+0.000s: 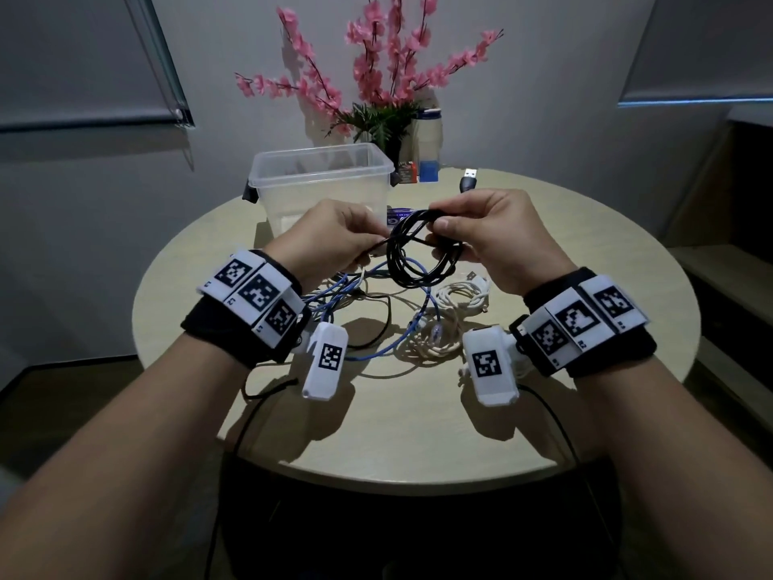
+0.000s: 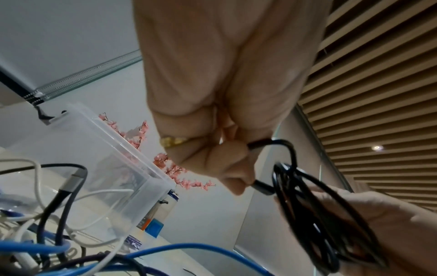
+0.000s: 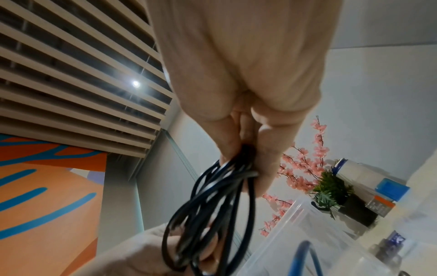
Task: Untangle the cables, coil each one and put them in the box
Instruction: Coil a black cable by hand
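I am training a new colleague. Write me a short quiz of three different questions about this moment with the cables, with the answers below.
1. True or false: the clear plastic box already holds a coiled cable.
2. Which hand grips the top of the coiled black cable?
A. the left hand
B. the right hand
C. neither
3. Fill the gap: the blue cable lies tangled on the round ____ table, beside the white cable.

Key
1. False: the box looks empty.
2. B; the left hand pinches the loose end of the same cable.
3. Wooden.
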The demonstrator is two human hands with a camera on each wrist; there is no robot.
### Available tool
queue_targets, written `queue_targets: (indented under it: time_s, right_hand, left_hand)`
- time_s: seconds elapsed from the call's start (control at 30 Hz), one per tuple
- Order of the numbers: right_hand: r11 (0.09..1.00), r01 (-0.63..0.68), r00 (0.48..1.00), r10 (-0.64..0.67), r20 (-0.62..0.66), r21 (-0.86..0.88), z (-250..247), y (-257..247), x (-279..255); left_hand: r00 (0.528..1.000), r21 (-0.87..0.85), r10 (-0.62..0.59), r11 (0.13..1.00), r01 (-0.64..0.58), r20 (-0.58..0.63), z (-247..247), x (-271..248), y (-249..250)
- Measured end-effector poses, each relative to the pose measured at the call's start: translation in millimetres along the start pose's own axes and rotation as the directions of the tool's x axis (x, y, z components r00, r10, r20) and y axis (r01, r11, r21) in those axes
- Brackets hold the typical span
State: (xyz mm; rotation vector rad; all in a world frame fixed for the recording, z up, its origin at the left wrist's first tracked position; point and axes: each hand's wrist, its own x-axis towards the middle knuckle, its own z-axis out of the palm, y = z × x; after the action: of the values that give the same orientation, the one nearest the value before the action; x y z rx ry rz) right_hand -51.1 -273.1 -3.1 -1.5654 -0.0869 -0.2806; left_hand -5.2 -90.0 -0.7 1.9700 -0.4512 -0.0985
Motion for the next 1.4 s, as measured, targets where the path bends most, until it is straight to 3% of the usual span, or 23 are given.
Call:
queue_targets:
  time_s: [0.1, 0.23, 0.37, 0.5, 0.63, 0.93, 1.1, 1.23, 1.4]
  right_hand:
    - [0.999, 0.008, 1.0, -0.008, 0.016, -0.031, 0.7, 0.1, -1.2]
    - [0.999, 0.001, 0.998, 0.001, 0.062, -0.035, 1.0, -0.3, -3.6]
    - [0.999, 0.013, 0.996, -0.01, 0.086, -0.03, 3.8, -3.9, -4.3]
    - [0.998, 0.002, 0.999, 0.0, 0.04, -0.061, 2.1, -3.9, -1.4]
    - [0.995, -0.013, 1.0, 0.014, 0.013, -0.102, 0.9, -0.7, 0.2]
    - [0.999, 0.033, 0.994, -0.03, 0.103, -0.023, 1.1, -0.6, -3.8]
    - [0.999, 0.031, 0.999, -0.03, 0.043, -0.019, -0.3, 1.1, -1.0]
    - [1.0, 0.024, 1.0, -0.024, -0.005, -0.012, 0.1, 1.1, -1.6]
    - [1.0, 0.0, 1.0, 0.0, -0.016, -0.005, 2.0, 3.7, 0.1]
  left_hand:
    - [0.996, 0.022, 0.062, 0.998, -0.063, 0.059, 6.5, -3.6, 3.6]
    - [0.991, -0.141, 0.129, 0.983, -0.121, 0.046, 10.8, -4.1, 8.1]
    - [0.997, -0.35, 0.069, 0.934, -0.072, -0.023, 19.3, -2.2, 5.0]
    - [0.997, -0.438, 0.011, 0.898, -0.042, -0.071, 21.1, -0.7, 5.1]
    - [1.0, -0.53, -0.007, 0.848, -0.009, -0.027, 17.4, -2.3, 11.0]
    - [0.997, -0.598, 0.044, 0.802, 0.006, 0.069, 22.1, -2.6, 20.5]
    - [0.999, -0.357, -0.033, 0.934, 0.027, -0.011, 32.5, -1.5, 15.9]
    - [0.989, -0.395, -0.08, 0.918, 0.025, -0.124, 30.8, -1.3, 8.0]
    - [0.992, -0.365, 0.01, 0.929, -0.055, -0.124, 34.3, -2.3, 9.8]
